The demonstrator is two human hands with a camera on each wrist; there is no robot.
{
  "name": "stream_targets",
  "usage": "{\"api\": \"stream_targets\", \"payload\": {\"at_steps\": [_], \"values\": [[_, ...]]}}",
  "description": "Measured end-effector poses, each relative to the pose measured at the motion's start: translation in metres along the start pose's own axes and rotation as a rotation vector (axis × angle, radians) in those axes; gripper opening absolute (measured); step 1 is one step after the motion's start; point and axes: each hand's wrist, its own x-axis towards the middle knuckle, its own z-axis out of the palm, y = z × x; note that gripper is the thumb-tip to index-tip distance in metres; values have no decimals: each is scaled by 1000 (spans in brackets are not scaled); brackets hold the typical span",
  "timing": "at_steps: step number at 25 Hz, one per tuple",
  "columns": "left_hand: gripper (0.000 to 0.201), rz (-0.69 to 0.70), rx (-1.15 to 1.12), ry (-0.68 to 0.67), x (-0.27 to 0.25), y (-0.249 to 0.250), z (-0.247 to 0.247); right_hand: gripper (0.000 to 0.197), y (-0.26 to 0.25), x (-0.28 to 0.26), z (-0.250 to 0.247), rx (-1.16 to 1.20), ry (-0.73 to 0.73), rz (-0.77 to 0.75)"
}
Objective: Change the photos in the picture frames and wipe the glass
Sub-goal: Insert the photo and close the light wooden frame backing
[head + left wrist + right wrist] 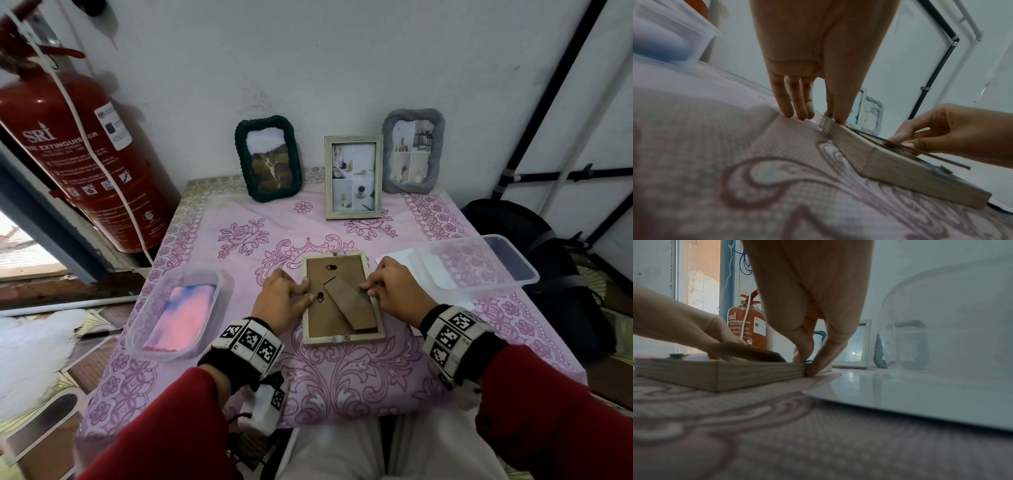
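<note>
A pale wooden picture frame [342, 334] lies face down mid-table, its brown backing board [325, 318], stand leg and black clips facing up. My left hand [308, 291] rests at the frame's left edge with straight fingers [786, 104] on the cloth and its thumb by a black clip [320, 296]. My right hand [368, 289] pinches the frame's right rim [760, 371], finger on top and thumb [813, 368] against the outer side. A glossy white sheet [900, 394] lies just right of the frame.
Three frames stand at the back: dark green [268, 158], pale wood [353, 177], grey [412, 150]. A clear tub with a pink-blue cloth [180, 315] sits at the left, an empty clear tub [476, 263] at the right. A red fire extinguisher [85, 161] leans left of the table.
</note>
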Motion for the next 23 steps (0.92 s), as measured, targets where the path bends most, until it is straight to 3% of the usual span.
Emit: {"api": "stream_targets", "payload": {"at_steps": [6,12,17,23], "values": [[23,87,133,5,3,1,-1,18,-1,1,-1,10,-17,27],[24,143,97,-59,4,7,-4,21,-4,0,-3,-7,-31,23],[36,78,-79,7,2,9,-10,21,-4,-1,-3,2,-42,32],[28,9,-114,23,5,9,-7,22,-4,-1,-4,23,-35,33]]}}
